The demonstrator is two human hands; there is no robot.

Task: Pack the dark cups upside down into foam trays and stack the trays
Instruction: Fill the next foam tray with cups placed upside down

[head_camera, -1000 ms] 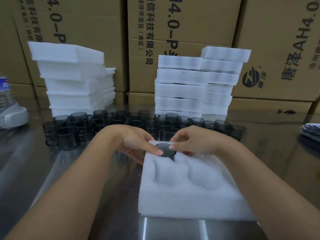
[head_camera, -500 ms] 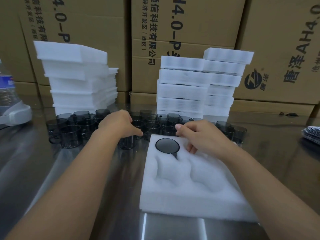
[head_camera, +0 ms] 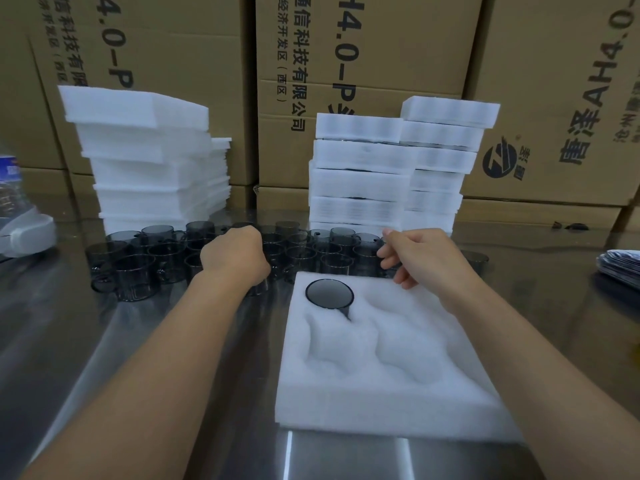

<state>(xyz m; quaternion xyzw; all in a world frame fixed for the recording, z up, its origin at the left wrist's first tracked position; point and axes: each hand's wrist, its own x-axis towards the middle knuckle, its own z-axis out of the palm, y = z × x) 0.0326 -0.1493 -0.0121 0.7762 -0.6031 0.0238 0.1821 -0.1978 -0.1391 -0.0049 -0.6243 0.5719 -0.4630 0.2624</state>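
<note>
Nearest lies a white foam tray [head_camera: 381, 403], flat on the steel bench [head_camera: 104, 358], with steel showing on both sides of it. In its far-left hollow sits one dark cup [head_camera: 329, 293], upside down with its round base up and its handle pointing toward the tray's middle. The other moulded hollows show bare foam.

Just past the tray's far edge both hands reach into the crowd of dark cups [head_camera: 162, 258], which stand upright in a loose band across the bench. The left hand [head_camera: 235, 258] is knuckles-up over the cups left of the tray, fingers curled down out of sight — whether its grip has closed on a cup cannot be told. The right hand [head_camera: 424, 261] hovers above the tray's far-right corner, its grip loosely curled with nothing in it.

Behind the cups, a leaning stack of foam trays [head_camera: 149, 168] rises at left, and two side-by-side stacks of packed trays [head_camera: 360, 181] at right — dark rims show between some layers. Printed cardboard cartons [head_camera: 398, 46] wall off the back. A water bottle [head_camera: 10, 188] stands at the left edge, and a pile of flat packets [head_camera: 620, 268] lies at the right edge.
</note>
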